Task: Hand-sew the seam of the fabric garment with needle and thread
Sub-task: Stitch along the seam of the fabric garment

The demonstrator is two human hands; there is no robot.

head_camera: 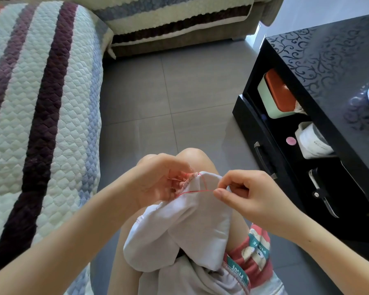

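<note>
Red thread [192, 191] runs from fabric [200, 222] gripped by the left hand [158, 180] to the pinching right hand [250, 195]; needle indiscernible.

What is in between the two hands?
A red thread runs straight from the seam that the left hand holds to the right hand, which pinches it. It lies over the white garment. The head view shows it.

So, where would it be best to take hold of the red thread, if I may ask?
I would probably pinch the red thread on its taut stretch between the seam and the right hand, coming from above. There it runs straight and exposed over the white fabric; nearer the seam the left hand crowds it.
</note>
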